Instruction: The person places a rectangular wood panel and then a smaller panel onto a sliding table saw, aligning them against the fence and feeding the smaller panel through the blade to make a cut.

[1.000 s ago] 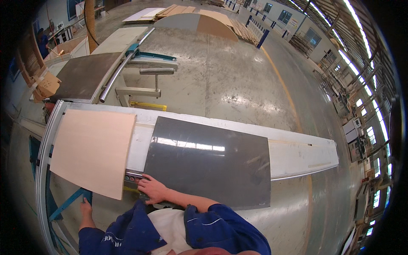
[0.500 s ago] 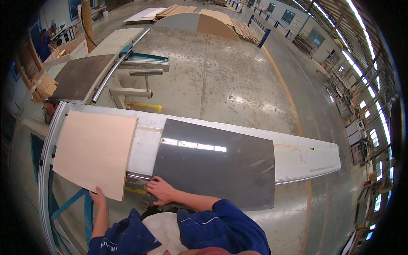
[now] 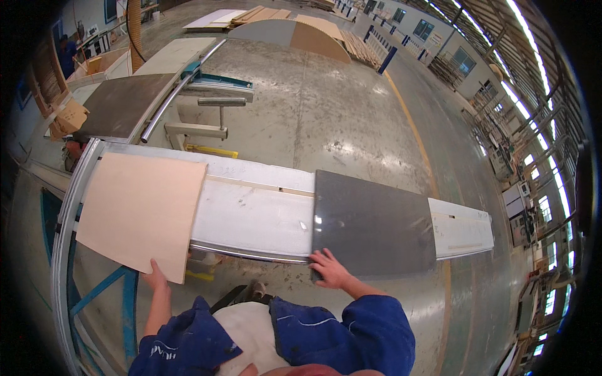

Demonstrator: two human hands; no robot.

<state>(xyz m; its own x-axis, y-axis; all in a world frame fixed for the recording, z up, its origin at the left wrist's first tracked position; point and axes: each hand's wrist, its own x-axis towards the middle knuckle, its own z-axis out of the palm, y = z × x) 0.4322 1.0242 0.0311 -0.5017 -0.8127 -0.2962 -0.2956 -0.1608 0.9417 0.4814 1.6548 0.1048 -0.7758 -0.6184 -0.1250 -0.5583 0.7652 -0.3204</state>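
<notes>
A beige board [image 3: 138,213] and a glossy dark grey panel [image 3: 373,219] lie apart on the long white table [image 3: 251,213] with metal edges. My left hand [image 3: 157,279] grips the lower edge of the beige board near its right corner, some fingers hidden beneath it. My right hand [image 3: 329,269] touches the lower left corner of the grey panel with its fingers spread.
An aluminium rail [image 3: 74,213] crosses the table's left end above a teal frame [image 3: 103,294]. Beyond are another machine table [image 3: 119,103] with a steel bar [image 3: 166,106], stacked boards [image 3: 263,15] and blue posts [image 3: 389,56]. A person [image 3: 66,56] stands at back left.
The grey panel has slid right along the table with my right hand, widening the gap to the beige board. My left hand has risen from beside the teal frame onto the beige board's lower edge.
</notes>
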